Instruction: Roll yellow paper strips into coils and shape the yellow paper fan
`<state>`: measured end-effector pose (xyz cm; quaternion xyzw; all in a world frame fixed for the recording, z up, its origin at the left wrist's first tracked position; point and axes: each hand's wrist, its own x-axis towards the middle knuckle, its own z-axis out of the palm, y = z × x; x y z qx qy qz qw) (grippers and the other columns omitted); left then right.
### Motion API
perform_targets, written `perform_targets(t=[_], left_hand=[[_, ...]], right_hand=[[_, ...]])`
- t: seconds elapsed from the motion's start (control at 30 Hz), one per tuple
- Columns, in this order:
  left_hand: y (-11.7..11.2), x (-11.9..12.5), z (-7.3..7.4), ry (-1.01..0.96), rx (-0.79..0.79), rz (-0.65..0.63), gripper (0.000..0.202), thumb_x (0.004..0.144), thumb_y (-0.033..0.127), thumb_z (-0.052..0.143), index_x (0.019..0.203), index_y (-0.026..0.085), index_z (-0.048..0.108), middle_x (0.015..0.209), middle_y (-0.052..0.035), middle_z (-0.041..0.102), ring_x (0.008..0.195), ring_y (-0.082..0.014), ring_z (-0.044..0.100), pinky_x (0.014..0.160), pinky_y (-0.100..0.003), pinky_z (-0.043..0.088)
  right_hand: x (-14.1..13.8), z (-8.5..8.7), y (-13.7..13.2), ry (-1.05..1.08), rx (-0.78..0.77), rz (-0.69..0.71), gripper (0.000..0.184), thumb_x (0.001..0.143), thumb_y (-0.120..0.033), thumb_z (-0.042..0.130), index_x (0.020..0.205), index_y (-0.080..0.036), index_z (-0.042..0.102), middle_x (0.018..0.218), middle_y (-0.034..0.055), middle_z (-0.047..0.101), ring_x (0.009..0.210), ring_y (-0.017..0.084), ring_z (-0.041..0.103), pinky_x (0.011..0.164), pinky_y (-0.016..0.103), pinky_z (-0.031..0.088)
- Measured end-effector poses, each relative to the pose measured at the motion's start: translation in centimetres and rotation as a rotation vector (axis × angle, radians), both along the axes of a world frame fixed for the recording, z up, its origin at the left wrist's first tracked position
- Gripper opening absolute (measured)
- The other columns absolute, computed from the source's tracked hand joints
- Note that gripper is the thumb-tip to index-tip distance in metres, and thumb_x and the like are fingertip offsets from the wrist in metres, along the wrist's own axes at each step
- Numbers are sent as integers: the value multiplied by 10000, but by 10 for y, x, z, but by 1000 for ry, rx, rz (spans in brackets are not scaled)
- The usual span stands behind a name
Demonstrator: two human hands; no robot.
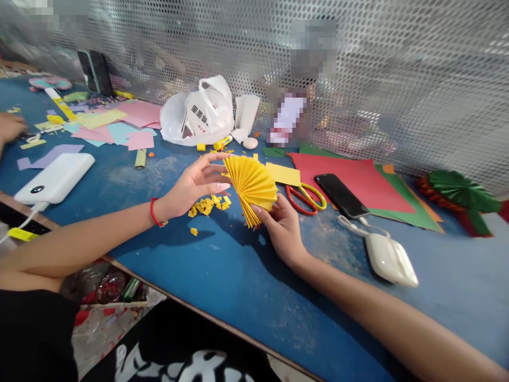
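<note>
A pleated yellow paper fan [254,184] is spread in a wide arc above the blue table. My right hand [282,225] grips its lower right edge, thumb in front and the other fingers partly hidden behind. At the fan's left edge is my left hand [194,183], its fingers stretched and thumb apart; the index fingertip reaches the upper left corner, though whether it touches is unclear. Yellow paper scraps [209,205] lie below that hand. Just behind the fan are a flat yellow paper piece [283,174] and scissors [305,199] with red and yellow handles.
Red paper sheets [345,180], a black phone [341,195] and a white corded case [392,259] lie on the right, near a green folded-paper piece [457,191]. A plastic bag [199,114] stands behind. On the left are a power bank [55,178] and another person's hand [11,127].
</note>
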<state>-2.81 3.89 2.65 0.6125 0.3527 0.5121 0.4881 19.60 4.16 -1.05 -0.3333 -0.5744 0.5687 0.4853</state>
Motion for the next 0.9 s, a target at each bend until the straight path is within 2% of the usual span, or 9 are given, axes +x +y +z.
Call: perform_targets(t=[0.07,0.27,0.37,0.53,0.63,0.73,0.9], left_hand=[[0,1,2,-57,-62,-8,500,877,244,716,1333,261,510,1200,-44,637,1040,-197,645,824,-288,590],[1,2,2,-93,-103,133,326,883,282,733,1163,237,572,918,18,703,856,-175,693,727,-287,571],[4,-1,0,-76,-119,158,318,850,305,761,1097,246,570,880,43,715,840,-174,687,740,-310,548],[6,-4,-2,-26,-134,159,435,708,412,808,1037,302,546,900,85,706,886,-196,657,780,-375,525],[6,-4,2,-68,-169,174,360,695,353,784,949,259,547,822,65,680,850,-201,671,778,-388,537],[6,-2,6,-164,-237,162,274,707,249,740,869,204,523,753,60,652,757,-176,696,757,-356,561],[7,-2,6,-221,-318,102,321,686,179,712,945,197,524,826,59,688,696,-124,686,755,-294,574]], right_hand=[[0,0,1,7,-2,-22,329,772,-422,767,880,-249,509,714,-41,630,594,125,582,505,246,482],[0,-1,1,10,22,-7,283,786,-391,747,861,-240,520,758,-27,638,653,124,586,554,251,485],[1,-2,1,31,14,-11,285,785,-376,766,875,-235,535,773,-28,635,666,118,582,554,237,479],[2,-3,2,15,16,-38,303,782,-404,770,891,-239,540,774,-28,638,640,119,570,507,229,459],[2,-3,3,5,33,-89,321,777,-425,767,888,-244,525,846,-14,667,640,123,582,508,242,476],[1,-4,3,19,60,-109,309,786,-419,759,872,-248,515,833,-16,659,660,129,590,529,247,482],[1,-2,2,15,87,-136,289,782,-413,755,868,-259,526,828,-9,654,749,155,614,606,270,506]])
